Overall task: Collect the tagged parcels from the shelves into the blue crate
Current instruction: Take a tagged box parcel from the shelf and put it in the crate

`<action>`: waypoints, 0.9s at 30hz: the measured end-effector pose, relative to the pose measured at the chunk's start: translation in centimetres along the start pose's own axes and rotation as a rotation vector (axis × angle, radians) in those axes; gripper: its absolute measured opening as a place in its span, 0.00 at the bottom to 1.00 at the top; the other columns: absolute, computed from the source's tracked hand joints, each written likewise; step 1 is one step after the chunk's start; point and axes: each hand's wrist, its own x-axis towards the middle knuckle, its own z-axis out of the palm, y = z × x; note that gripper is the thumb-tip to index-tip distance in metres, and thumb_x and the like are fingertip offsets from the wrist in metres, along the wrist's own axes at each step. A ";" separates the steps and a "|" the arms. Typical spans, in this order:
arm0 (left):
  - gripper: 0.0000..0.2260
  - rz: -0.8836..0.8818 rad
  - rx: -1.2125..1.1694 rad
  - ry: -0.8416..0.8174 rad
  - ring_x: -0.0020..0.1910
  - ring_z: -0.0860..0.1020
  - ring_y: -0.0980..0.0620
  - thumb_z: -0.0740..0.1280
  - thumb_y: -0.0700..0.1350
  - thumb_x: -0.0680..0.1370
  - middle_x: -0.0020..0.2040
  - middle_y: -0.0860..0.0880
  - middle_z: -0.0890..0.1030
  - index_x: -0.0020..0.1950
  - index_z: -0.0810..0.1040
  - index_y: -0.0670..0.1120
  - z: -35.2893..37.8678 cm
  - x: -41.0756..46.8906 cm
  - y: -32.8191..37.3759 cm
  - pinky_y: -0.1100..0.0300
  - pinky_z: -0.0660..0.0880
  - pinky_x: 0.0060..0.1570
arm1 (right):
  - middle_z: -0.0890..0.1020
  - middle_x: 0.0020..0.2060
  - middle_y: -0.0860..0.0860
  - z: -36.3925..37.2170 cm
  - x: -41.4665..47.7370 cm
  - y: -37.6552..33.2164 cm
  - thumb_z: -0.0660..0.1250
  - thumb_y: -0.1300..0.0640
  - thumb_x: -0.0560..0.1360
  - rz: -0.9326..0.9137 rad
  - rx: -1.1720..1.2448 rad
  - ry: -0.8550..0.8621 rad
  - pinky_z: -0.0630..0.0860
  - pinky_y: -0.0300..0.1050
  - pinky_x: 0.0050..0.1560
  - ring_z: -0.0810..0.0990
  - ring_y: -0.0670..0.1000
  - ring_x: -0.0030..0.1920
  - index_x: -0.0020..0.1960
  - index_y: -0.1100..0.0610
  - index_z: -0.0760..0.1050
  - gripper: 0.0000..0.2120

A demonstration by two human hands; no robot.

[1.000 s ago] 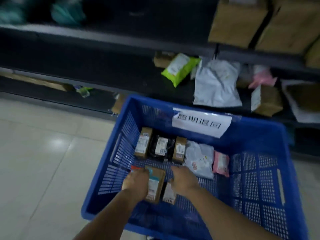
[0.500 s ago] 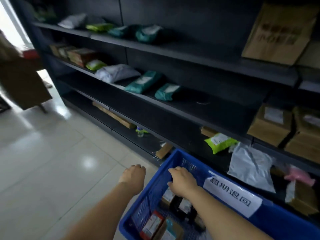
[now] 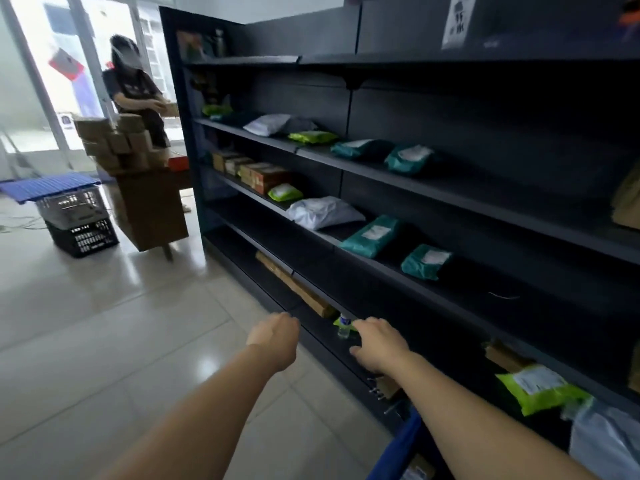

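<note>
Only a corner of the blue crate point(image 3: 398, 452) shows at the bottom edge, under my right forearm. My left hand point(image 3: 275, 339) hangs over the floor with its fingers curled and nothing in it. My right hand point(image 3: 379, 344) is held out in front of the lowest shelf, fingers apart and empty. The dark shelves point(image 3: 433, 188) carry teal parcels point(image 3: 372, 235), a grey parcel point(image 3: 323, 213), lime-green parcels point(image 3: 538, 388) and small brown boxes point(image 3: 256, 173). A small bottle point(image 3: 343, 327) stands on the bottom shelf just left of my right hand.
A long brown box point(image 3: 294, 285) lies on the bottom shelf. At the far end of the aisle a person point(image 3: 138, 95) stands behind stacked cardboard boxes point(image 3: 114, 140) on a wooden table. A black crate point(image 3: 78, 220) with a blue lid sits on the tiled floor.
My view has swung up and left from the crate to the shelves. Both hands have come out of the crate, leaving the parcels in it, and now reach forward empty.
</note>
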 end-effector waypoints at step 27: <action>0.08 -0.058 0.023 0.191 0.52 0.77 0.47 0.62 0.37 0.76 0.52 0.47 0.77 0.53 0.78 0.43 -8.8 22.2 -26.9 0.54 0.78 0.47 | 0.71 0.67 0.54 -8.1 30.2 -19.0 0.64 0.50 0.78 -0.061 -0.027 0.076 0.71 0.50 0.64 0.68 0.56 0.67 0.71 0.54 0.66 0.23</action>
